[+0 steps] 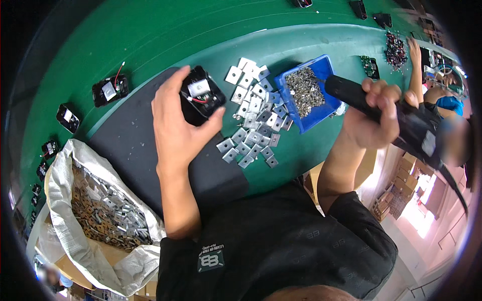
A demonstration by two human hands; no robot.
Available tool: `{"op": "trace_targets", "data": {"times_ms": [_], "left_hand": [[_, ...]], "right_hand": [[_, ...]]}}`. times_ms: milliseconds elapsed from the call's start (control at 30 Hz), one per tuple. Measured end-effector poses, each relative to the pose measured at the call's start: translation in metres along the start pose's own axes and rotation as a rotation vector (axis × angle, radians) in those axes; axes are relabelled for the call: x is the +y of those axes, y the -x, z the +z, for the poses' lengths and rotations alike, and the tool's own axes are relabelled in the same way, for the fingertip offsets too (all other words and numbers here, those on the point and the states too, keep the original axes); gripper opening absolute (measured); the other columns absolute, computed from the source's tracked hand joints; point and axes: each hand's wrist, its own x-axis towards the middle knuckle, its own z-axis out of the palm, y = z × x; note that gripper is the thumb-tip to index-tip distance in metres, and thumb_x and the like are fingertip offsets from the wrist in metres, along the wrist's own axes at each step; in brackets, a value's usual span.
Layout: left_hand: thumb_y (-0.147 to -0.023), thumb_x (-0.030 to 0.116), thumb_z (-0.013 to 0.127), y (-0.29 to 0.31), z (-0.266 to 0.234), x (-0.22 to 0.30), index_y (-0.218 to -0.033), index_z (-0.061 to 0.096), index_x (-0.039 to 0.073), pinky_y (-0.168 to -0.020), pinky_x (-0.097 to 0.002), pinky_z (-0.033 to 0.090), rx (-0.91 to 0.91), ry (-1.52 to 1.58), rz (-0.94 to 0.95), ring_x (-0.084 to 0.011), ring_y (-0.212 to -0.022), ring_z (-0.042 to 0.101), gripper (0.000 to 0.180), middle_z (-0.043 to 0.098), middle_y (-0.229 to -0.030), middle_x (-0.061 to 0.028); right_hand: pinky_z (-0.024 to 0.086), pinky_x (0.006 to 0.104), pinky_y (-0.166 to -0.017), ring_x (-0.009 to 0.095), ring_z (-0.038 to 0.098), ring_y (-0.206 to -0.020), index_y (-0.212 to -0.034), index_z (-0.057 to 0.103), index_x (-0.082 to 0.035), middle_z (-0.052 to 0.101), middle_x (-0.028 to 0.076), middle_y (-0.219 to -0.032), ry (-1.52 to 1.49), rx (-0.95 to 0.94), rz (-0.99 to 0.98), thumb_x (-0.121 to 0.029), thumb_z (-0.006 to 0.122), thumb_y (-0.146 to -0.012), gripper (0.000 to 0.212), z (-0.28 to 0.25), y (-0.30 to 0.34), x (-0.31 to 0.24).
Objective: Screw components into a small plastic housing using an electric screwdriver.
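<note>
My left hand (175, 120) grips a black plastic housing (193, 111) from its left side, fingers and thumb around it. Inside the housing lie a silvery metal plate and a red wire. In my right hand (379, 115) is a black electric screwdriver (354, 95), its cord trailing to the lower right. The tool's front end points left, at the right side of a blue bin (305, 125) filled with small screws (304, 90). Between the housing and the bin, many loose square metal plates with holes (253, 105) are spread on the green surface.
At lower left stands a white woven sack (65, 200) full of metal pieces. More black housings (110, 91) line the green conveyor (175, 37) at left and top. A black mat (140, 145) lies under my left arm. A co-worker's arm (415, 67) and a screw pile (395, 50) are at upper right.
</note>
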Motion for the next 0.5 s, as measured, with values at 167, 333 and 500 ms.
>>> {"op": "trace_targets", "data": {"times_ms": [167,333,500], "left_hand": [[-0.068,0.019,0.079,-0.053,0.000,0.004,-0.129,0.050,0.006,-0.095,-0.0443,0.045,0.049,-0.179,0.050,-0.0380,-0.111,0.056,0.069,0.058,-0.121,-0.0184],[-0.070,0.018,0.078,-0.082,-0.007,-0.023,-0.130,0.050,0.006,-0.092,-0.0443,0.048,0.000,-0.243,0.039,-0.0387,-0.109,0.058,0.068,0.058,-0.121,-0.0206],[-0.070,0.019,0.080,-0.070,-0.005,-0.016,-0.134,0.049,0.008,-0.099,-0.0427,0.044,0.140,-0.467,0.091,-0.0339,-0.117,0.055,0.071,0.062,-0.121,-0.0156]], "right_hand": [[0.052,0.0440,-0.072,0.019,0.056,-0.068,-0.121,0.043,-0.006,0.057,0.006,-0.079,0.034,0.026,-0.028,-0.002,0.062,-0.081,0.044,-0.012,-0.003,0.027],[0.054,0.0421,-0.071,0.019,0.056,-0.066,-0.120,0.043,-0.006,0.057,0.006,-0.074,0.088,0.008,-0.084,-0.003,0.064,-0.081,0.044,-0.004,-0.003,0.037],[0.054,0.0420,-0.069,0.020,0.058,-0.064,-0.119,0.042,-0.004,0.057,0.007,-0.071,0.155,0.007,-0.151,-0.003,0.067,-0.082,0.045,-0.001,0.000,0.041]]}}
